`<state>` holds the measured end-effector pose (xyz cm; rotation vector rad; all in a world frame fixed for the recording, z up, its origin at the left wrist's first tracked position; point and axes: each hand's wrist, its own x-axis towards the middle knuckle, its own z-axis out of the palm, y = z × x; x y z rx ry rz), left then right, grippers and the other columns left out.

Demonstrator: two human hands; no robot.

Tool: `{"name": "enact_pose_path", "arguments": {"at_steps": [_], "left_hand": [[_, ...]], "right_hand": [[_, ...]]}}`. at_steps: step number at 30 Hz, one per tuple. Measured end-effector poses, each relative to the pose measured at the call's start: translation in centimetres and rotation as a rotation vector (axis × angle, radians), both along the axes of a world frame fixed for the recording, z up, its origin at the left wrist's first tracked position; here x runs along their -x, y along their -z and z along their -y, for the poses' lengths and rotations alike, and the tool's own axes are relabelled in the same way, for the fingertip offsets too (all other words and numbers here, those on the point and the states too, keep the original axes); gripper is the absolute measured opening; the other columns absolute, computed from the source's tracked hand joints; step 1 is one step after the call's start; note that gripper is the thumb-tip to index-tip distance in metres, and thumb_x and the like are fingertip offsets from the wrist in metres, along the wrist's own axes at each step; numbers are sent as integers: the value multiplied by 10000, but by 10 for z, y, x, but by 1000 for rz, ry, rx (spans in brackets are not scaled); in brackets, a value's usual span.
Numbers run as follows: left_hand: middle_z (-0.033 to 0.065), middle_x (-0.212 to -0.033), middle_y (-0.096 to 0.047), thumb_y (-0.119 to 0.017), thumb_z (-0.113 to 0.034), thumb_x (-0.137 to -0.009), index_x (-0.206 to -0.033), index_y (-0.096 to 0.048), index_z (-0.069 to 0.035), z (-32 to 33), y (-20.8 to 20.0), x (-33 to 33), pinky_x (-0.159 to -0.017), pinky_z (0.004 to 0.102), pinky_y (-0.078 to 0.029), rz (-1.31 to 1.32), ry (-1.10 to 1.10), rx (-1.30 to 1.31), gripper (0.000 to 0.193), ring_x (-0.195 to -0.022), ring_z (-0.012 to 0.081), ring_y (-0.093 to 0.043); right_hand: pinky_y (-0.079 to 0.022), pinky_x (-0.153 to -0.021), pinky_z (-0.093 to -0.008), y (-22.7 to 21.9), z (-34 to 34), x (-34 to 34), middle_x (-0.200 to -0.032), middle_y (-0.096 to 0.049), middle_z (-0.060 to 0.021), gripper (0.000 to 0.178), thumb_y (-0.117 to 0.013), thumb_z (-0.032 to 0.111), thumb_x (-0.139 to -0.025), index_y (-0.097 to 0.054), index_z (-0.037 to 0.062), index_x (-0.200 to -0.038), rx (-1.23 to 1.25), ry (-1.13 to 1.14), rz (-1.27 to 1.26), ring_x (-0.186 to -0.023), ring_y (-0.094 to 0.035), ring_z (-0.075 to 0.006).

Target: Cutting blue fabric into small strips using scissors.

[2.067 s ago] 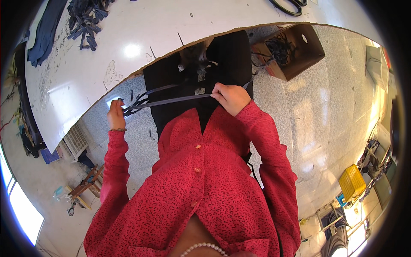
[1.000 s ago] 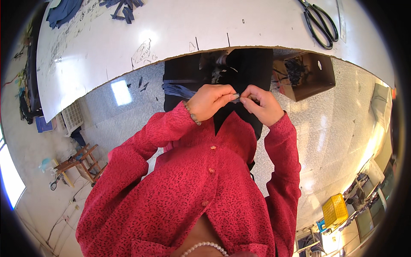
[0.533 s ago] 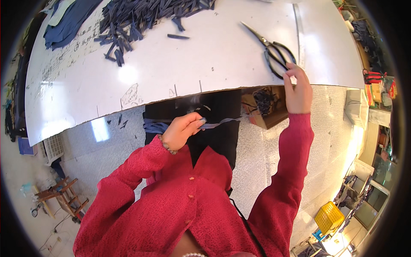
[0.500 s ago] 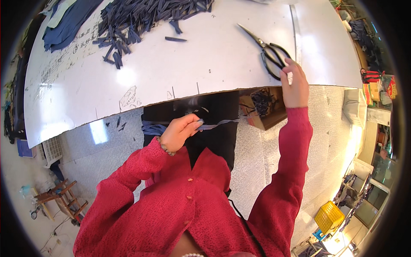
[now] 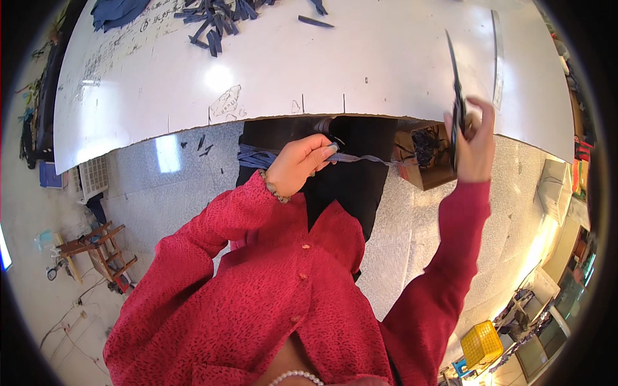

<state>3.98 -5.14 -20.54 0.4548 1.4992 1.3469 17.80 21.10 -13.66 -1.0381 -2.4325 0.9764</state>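
Note:
My right hand [image 5: 476, 143] is closed on a pair of black-handled scissors [image 5: 458, 96], held with the long blade pointing away over the right part of the white table. In front of my waist, my left hand [image 5: 297, 164] is closed in a pinch around thin blue-grey strips. The bunched part of the strips [image 5: 256, 156] hangs left of that hand, and a single strand runs off to the right across my black trousers [image 5: 347, 186]. A small dark piece shows at the left fingertips; I cannot make out what it is.
Cut dark-blue fabric strips [image 5: 222, 22] lie in a pile on the far left of the white table [image 5: 290, 71], with folded blue cloth [image 5: 119, 14] beyond. A cardboard box [image 5: 438, 177] holding dark scraps stands below the table edge. A wooden stool [image 5: 100, 252] and yellow basket [image 5: 481, 345] are on the floor.
The scissors have left the table top and are now raised in my right hand, turned to point away. My left hand keeps its pinch at the waist. The whole view has shifted.

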Motion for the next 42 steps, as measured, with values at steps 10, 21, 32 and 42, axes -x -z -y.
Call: {"name": "enact_pose_path", "arguments": {"at_steps": [10, 21, 32, 42], "left_hand": [[-67, -688, -449, -485, -161, -977, -951, -571, -52, -5, 1, -7, -513, 160, -259, -119, -49, -14, 141, -580, 6, -312], [-27, -682, -466, -505, -155, -963, -967, -559, -6, -2, -4, -21, -562, 198, -359, -278, 7, -21, 158, -623, 45, -395], [10, -656, -480, -521, -159, -955, -969, -557, 0, -4, -3, -26, -565, 227, -399, -292, 33, -36, 164, -608, 73, -436], [66, -1028, -554, -474, -110, -951, -925, -556, 5, -14, -15, -26, -671, 222, -396, -339, 88, -268, 144, -745, 95, -465]], "right_hand": [[-482, -614, -260, 65, 200, -97, -899, -462, -66, 827, -621, 639, -768, -300, 45, -1245, 1401, -146, -392, -717, -490, -120], [-455, -496, -227, 60, 192, -79, -752, -460, -40, 815, -601, 659, -771, -355, -12, -1164, 1283, -152, -339, -570, -477, -102], [-355, -400, -210, 49, 192, -76, -683, -443, -19, 743, -611, 624, -790, -386, -2, -1121, 1285, -66, -333, -454, -416, -76], [-310, -382, -197, 23, 187, -86, -668, -459, -27, 810, -653, 667, -721, -391, 16, -1125, 1349, -48, -392, -395, -387, -64]]}}
